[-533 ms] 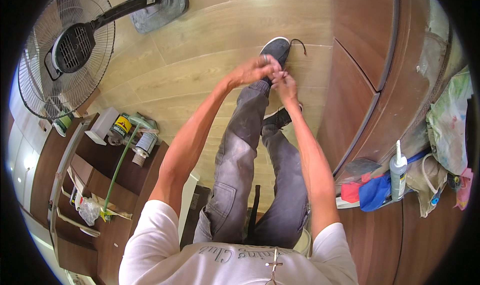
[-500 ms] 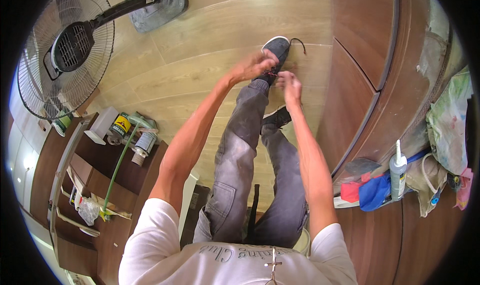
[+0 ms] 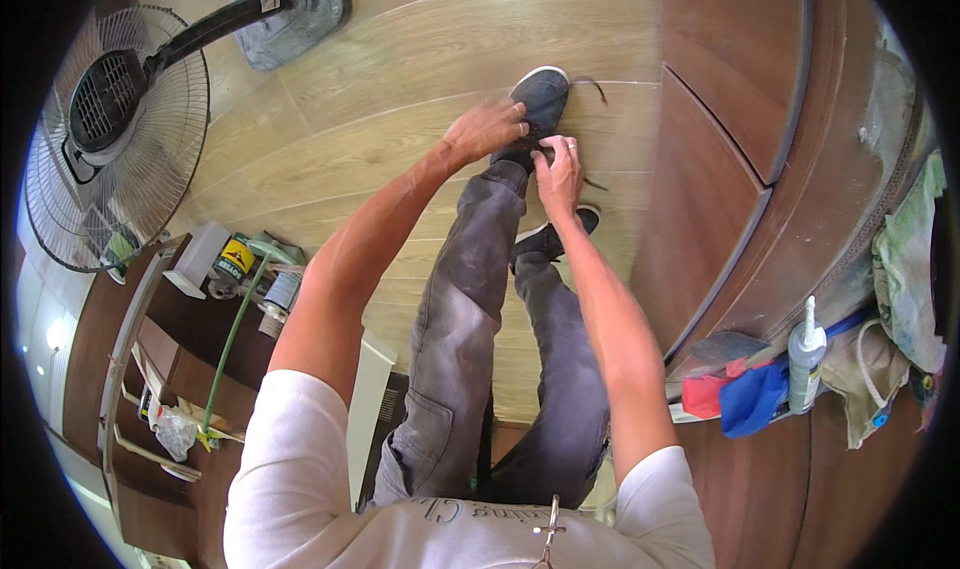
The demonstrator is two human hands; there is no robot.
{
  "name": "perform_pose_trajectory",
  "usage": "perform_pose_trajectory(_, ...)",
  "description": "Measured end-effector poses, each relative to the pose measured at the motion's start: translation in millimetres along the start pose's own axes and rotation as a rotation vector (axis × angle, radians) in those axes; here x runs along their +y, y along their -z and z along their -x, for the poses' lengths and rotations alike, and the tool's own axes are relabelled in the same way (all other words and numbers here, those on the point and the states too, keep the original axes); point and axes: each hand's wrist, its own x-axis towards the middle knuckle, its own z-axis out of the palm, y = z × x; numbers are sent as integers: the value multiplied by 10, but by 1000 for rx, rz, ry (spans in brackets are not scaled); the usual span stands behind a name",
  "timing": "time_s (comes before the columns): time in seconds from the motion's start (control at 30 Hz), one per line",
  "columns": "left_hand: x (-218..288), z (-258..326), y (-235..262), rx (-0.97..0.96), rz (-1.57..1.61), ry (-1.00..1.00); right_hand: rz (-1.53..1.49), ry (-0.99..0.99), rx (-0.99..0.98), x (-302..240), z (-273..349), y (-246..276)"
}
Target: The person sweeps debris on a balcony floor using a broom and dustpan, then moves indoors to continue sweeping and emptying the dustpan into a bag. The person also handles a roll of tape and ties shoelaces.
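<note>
Shoe (image 3: 543,97) toe pointing away (hands (image 3: 522,147) at laces).

The hands hide the dark shoe (image 3: 540,99) lace knot; the other shoe (image 3: 545,237), at 6 o'clock, is partly hidden by the trouser leg.

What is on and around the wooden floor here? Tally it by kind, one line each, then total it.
Dark shoes: 2, the other behind
Hands: 2, left and right, both at the front shoe's laces
Standing fan: 1
White squeeze bottle: 1
Blue cloth: 1
Total: 7
</note>
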Motion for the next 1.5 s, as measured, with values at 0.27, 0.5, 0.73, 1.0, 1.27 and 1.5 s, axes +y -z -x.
perform_pose_trajectory(0.27,-229,401,-58,13,37,190,76,-59,-237,137,193,323)
perform_pose_trajectory(0.5,-165,359,-70,236,195,299,152,-147,-236,265,-9,326)
perform_pose_trajectory(0.73,167,237,299,34,912,308,-131,75,-244,-288,-219,411)
perform_pose_trajectory(1.0,16,113,155,80,1043,455,-240,36,-144,-325,-528,249)
perform_pose_trajectory(1.27,27,120,218,42,1115,559,-171,15,-127,-51,-234,-222)
perform_pose_trajectory(1.5,-332,271,180,-263,386,375,-770,-480,-160,-59,-131,-189)
